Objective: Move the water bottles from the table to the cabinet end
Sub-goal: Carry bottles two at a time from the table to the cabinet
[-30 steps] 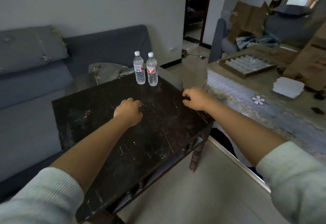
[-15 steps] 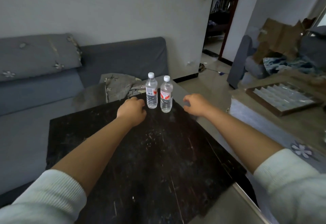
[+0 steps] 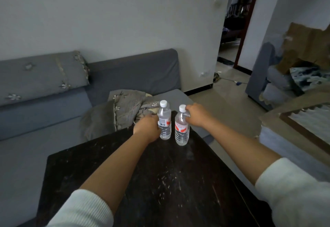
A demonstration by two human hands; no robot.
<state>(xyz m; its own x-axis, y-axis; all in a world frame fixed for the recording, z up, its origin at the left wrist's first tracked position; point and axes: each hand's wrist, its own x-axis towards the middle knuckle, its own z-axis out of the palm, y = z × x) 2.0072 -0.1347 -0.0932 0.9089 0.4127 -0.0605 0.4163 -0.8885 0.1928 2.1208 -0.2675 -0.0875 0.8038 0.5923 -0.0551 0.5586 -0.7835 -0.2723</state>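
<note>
Sleeves: two white ribbed sleeves [image 3: 84,209] are nearest to the camera, pushed back so the forearms are bare.
Tabletop: a dark, scratched wooden tabletop [image 3: 160,187] lies under both arms and carries the two bottles at its far edge.
Left hand: the left hand [image 3: 147,127] is at the left bottle [image 3: 164,122], low on its body beside the label; the fingers are curled round it, so I judge it grips the bottle.
Right hand: the right hand [image 3: 195,115] is at the right bottle [image 3: 181,126], high near the shoulder and the white cap; the fingers pinch it from the right side.
Bottles: both are clear water bottles with white caps and red-and-white labels; they stand upright, just beside each other but apart, and their bases appear to rest on the tabletop.
Step in hand: the grasp on both bottles, one for each hand; the carrying is not yet begun.
Next move: it calls for a firm hold before lifting, because the right hand holds high and the bottle may swing; then both go upright toward the cabinet end, which I cannot identify for sure in this view.
Behind: a grey sofa [image 3: 134,71] with a crumpled grey cloth [image 3: 128,107] stands just past the tabletop.
</note>
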